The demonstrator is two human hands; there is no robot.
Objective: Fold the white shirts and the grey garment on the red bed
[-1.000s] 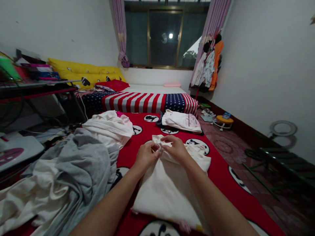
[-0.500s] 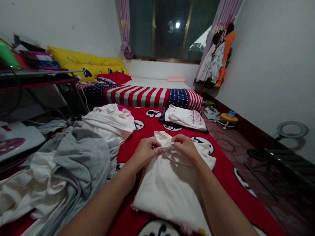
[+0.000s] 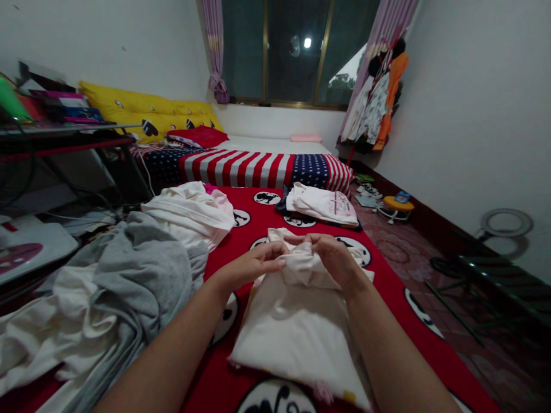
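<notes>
Garment [image 3: 297, 332] on red cover [image 3: 264, 217] (striped bed [image 3: 249, 167] beyond)

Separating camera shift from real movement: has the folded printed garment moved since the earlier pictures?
No: the folded printed garment keeps its place beside the same round motif.

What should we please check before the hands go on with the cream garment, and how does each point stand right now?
1. Right hand on the cream garment: ok, its fingers are at the bunched far part.
2. Left hand has a firm pinch: cannot tell; its thumb and fingertips are at the cloth, but the grip is unclear.
3. Near part laid out: ok, it lies fairly smooth on the red cover.
4. Far part smooth: not ok, it is bunched between the hands.
5. Apart from the loose gray garment: ok, red cover shows between them.
6. Underside free of creases: cannot tell, it is hidden.
</notes>
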